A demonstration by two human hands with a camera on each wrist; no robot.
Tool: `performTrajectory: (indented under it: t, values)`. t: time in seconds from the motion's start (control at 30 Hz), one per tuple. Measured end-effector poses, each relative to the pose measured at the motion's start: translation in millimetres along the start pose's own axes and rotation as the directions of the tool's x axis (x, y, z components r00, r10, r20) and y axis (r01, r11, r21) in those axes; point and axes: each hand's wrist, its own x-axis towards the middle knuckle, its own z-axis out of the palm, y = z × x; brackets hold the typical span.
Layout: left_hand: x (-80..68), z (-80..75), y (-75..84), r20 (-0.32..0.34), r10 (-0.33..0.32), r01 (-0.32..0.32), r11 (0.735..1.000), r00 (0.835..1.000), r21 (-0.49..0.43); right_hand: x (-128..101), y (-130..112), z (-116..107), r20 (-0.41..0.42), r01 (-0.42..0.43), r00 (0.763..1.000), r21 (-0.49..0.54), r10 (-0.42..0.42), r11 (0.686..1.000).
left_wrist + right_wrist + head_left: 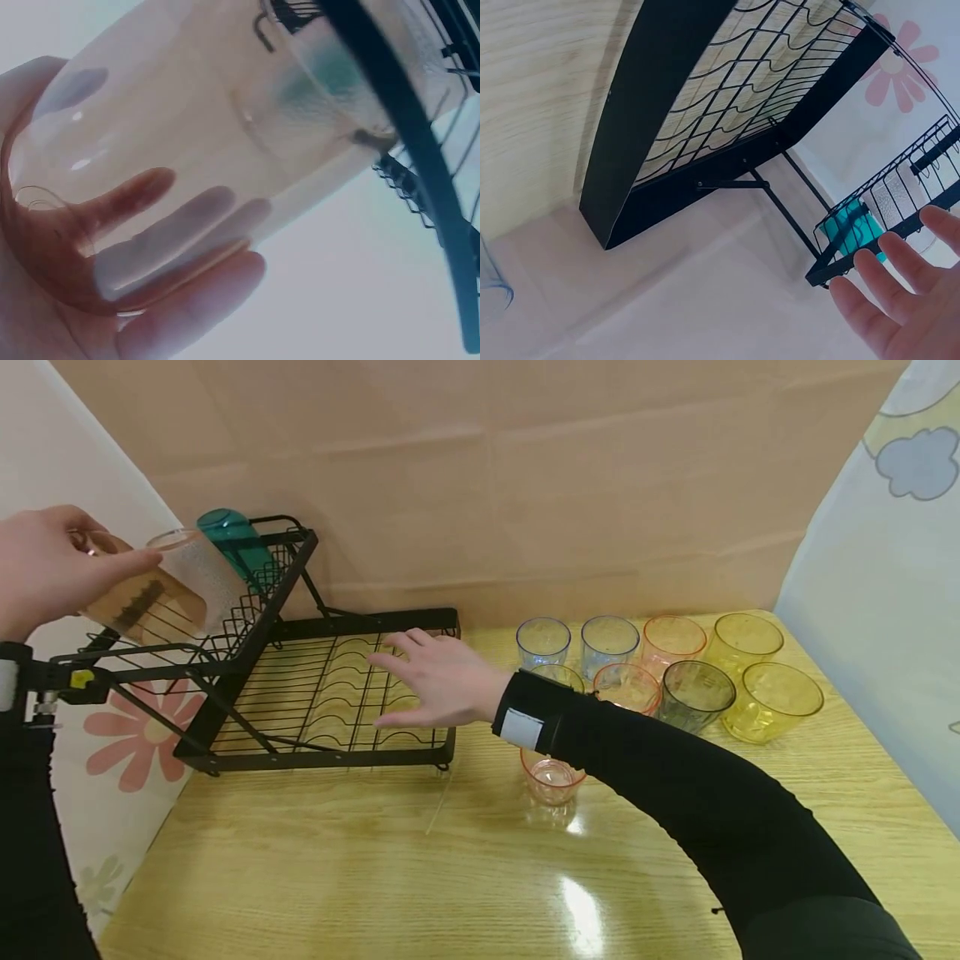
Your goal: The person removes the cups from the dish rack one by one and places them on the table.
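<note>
At the upper left, my left hand [67, 564] grips the base end of a clear brownish glass [172, 610], which lies tilted in the upper tier of a black dish rack [258, 635]. In the left wrist view, fingers show through the wall of the same glass [172, 127]. Beside it lean a clear textured glass [213, 577] and a teal glass [236, 543]. My right hand [442, 681] hovers over the right end of the rack's lower tier, fingers spread and holding nothing; in its wrist view the fingers [881, 270] reach loosely outward.
Several tumblers stand grouped on the wooden table [337, 860] to the right, among them a blue-rimmed one [543, 643], a dark grey one [693, 697] and a yellow one [772, 702]. A pink glass [552, 781] stands in front, partly under the right forearm.
</note>
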Motion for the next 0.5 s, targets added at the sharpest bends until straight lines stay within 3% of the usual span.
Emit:
performTrajectory:
  t: [0.13, 0.23, 0.33, 0.43, 0.5]
  values:
    - [-57.7, -36.2, 84.9, -0.124, -0.027, 0.012, 0.992, 0.992, -0.123, 3, 0, 4, 0.024, -0.038, 0.999, 0.035, 0.037, 0.999]
    - [-85.2, -50.4, 124.4, -0.158, -0.027, -0.012, 0.971, 0.987, -0.238, 3, 2, 8, 0.038, -0.096, 0.995, 0.126, 0.092, 0.987]
    - [-96.8, -54.6, 142.2, -0.141, -0.009, -0.035, 0.951, 0.990, -0.307, 1, 5, 13, 0.053, -0.159, 0.987, 0.239, 0.151, 0.958]
    - [-96.7, -50.7, 147.2, -0.114, 0.027, -0.068, 0.926, 0.993, -0.371, -2, 8, 18, 0.057, -0.198, 0.980, 0.349, 0.190, 0.916]
    - [-95.7, -46.9, 151.5, -0.102, 0.057, -0.096, 0.894, 0.993, -0.437, -5, 9, 20, 0.055, -0.217, 0.975, 0.431, 0.214, 0.876]
